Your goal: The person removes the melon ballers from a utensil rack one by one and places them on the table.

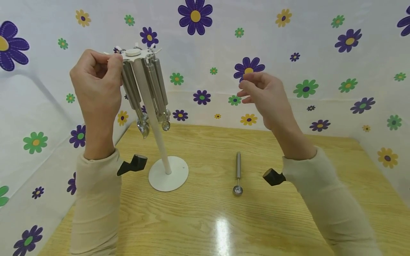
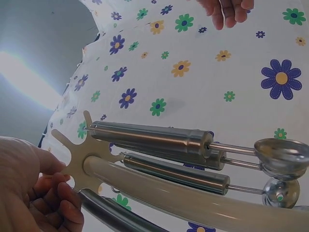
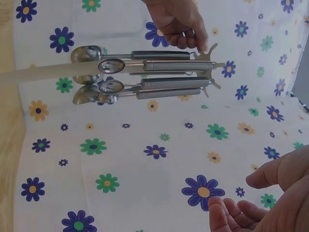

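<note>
A white stand with a round base (image 1: 168,174) carries several steel-handled utensils (image 1: 130,85) hung from its hooked top (image 1: 132,53). My left hand (image 1: 99,76) pinches one arm of that top between thumb and fingers; the left wrist view shows the hand (image 2: 43,193) beside the star-shaped top (image 2: 79,157). My right hand (image 1: 267,96) is raised in the air to the right of the stand, its fingers loosely bent and holding nothing. One steel scoop (image 1: 238,170) lies on the table, handle pointing away, between the stand and my right forearm.
The wooden table (image 1: 192,213) reaches back to a white cloth (image 1: 217,46) printed with purple, green and yellow flowers. A black wrist mount (image 1: 132,164) sticks out from the left sleeve, and another (image 1: 273,177) from the right sleeve.
</note>
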`<state>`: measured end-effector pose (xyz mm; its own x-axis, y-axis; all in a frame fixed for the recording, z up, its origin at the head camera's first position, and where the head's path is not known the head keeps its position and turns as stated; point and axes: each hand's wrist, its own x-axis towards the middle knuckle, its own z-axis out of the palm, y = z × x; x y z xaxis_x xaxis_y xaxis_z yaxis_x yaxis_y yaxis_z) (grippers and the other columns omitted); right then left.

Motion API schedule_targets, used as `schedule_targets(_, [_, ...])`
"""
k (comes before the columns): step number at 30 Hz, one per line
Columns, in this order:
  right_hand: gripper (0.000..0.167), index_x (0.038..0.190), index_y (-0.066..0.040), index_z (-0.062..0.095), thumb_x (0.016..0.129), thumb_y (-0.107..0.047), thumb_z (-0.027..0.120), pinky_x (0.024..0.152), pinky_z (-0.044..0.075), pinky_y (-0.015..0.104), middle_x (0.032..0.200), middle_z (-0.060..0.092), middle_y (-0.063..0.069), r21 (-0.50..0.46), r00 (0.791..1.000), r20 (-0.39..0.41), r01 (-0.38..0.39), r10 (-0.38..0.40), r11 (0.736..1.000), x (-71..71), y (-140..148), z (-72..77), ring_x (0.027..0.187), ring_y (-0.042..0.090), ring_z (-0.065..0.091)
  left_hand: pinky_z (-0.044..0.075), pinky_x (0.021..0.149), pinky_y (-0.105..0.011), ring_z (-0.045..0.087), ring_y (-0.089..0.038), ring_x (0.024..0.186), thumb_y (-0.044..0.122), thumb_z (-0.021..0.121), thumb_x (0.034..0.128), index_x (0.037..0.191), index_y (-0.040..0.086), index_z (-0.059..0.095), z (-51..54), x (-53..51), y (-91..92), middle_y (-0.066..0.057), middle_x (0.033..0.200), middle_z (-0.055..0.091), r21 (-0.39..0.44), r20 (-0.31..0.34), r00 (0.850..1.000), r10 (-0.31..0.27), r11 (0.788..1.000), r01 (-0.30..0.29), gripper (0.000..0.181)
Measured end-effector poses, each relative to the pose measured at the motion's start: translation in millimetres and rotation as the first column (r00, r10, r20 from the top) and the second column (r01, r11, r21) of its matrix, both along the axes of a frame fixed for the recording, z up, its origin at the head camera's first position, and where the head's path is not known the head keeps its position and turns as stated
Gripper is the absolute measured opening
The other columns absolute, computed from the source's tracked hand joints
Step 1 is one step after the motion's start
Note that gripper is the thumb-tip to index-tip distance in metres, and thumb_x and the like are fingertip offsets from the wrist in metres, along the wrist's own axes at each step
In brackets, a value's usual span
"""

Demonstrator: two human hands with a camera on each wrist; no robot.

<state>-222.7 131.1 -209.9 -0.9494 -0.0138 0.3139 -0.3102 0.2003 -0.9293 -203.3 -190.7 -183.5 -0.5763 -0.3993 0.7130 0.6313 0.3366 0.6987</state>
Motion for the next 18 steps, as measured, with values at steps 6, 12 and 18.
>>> schedule_targets(6, [0.036,0.135,0.001,0.059,0.103,-0.016,0.061,0.083,0.058,0.026,0.122,0.067,0.014,0.014,0.998,-0.018,-0.059,0.059,0.998,-0.9,-26,2.3,0.098,0.024,0.069,0.047,0.069,-0.024,0.055,-0.010,0.067,0.014,0.064,0.0997,0.089,0.013,0.069,0.0,0.3,0.9,0.004,0.084,0.064,0.002,0.014,1.000,0.012,1.000,-0.012,0.012])
schedule_targets(12, [0.035,0.135,-0.001,0.060,0.104,-0.016,0.063,0.087,0.058,0.032,0.118,0.068,0.013,0.021,0.992,-0.038,-0.117,0.118,0.993,2.9,-57,6.7,0.096,0.023,0.069,0.048,0.068,-0.023,0.055,-0.009,0.066,0.012,0.065,0.0990,0.089,0.011,0.070,1.0,1.0,1.3,0.003,0.084,0.065,0.014,0.008,1.000,0.008,1.000,-0.008,0.011])
schedule_targets(18, [0.031,0.132,0.001,0.061,0.104,-0.012,0.063,0.087,0.057,0.035,0.111,0.067,0.013,-0.008,0.980,-0.054,-0.194,0.193,0.981,4.7,-86,6.2,0.094,0.024,0.067,0.048,0.069,-0.023,0.055,-0.009,0.066,0.012,0.064,0.0990,0.090,0.011,0.070,0.3,0.7,2.4,0.003,0.084,0.065,0.017,0.008,1.000,0.002,1.000,-0.002,0.011])
